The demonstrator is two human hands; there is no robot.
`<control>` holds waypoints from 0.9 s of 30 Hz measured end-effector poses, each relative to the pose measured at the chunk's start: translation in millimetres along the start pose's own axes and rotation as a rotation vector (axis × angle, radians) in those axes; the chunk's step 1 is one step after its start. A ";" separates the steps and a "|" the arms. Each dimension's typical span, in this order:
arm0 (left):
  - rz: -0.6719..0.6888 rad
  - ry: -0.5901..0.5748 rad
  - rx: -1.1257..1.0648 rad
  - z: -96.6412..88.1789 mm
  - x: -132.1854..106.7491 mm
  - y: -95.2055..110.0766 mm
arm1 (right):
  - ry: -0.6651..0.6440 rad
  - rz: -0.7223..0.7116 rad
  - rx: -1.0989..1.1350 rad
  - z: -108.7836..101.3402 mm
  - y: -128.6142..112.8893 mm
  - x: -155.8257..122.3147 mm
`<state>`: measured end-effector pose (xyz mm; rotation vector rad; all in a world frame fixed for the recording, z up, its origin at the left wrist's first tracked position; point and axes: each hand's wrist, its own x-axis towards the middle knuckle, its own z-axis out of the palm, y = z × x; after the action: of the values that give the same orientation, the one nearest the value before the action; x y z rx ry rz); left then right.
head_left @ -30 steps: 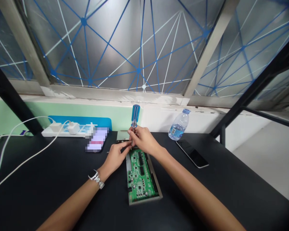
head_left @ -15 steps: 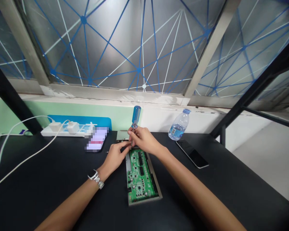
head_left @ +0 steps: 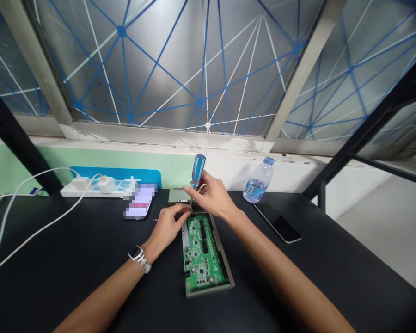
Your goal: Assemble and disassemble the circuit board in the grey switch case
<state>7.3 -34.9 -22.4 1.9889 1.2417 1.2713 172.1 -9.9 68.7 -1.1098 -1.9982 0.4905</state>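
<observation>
A green circuit board (head_left: pixel 203 254) lies in a grey metal tray (head_left: pixel 229 276) on the black table. My right hand (head_left: pixel 213 199) is closed around the lower handle of a blue screwdriver (head_left: pixel 197 170), which stands nearly upright with its tip at the board's far left corner. My left hand (head_left: pixel 168 226), with a watch on the wrist, has its fingertips pinched together at the screwdriver's tip. Whatever it pinches is too small to make out.
A grey metal cover (head_left: pixel 177 196) lies behind the board. A phone (head_left: pixel 140 201) and a white power strip (head_left: pixel 97 187) with white cables (head_left: pixel 31 231) sit at the back left. A water bottle (head_left: pixel 258 181) and a dark phone (head_left: pixel 277 222) are at the right.
My right hand has shifted slightly up and right on the screwdriver, and the handle has tilted a little to the right. My left hand stays pinched at the tip.
</observation>
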 end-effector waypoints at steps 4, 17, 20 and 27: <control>-0.002 0.004 -0.001 0.6 -0.2 0.2 | 0.121 0.010 -0.104 1.5 -4.5 -0.2; 0.046 -0.047 0.082 -3.8 -0.9 -1.3 | 0.232 -0.052 -0.283 5.9 -11.8 -0.2; 0.123 -0.131 0.175 -9.1 0.2 -6.4 | 0.207 -0.056 -0.261 5.8 -12.8 -0.5; 0.162 -0.249 0.180 -12.8 3.5 -16.7 | 0.139 -0.053 -0.150 4.5 -12.7 -0.7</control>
<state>-10.7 -24.8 -27.6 2.3352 1.1256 0.9729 162.0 -17.2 73.9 -1.1459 -1.9621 0.2318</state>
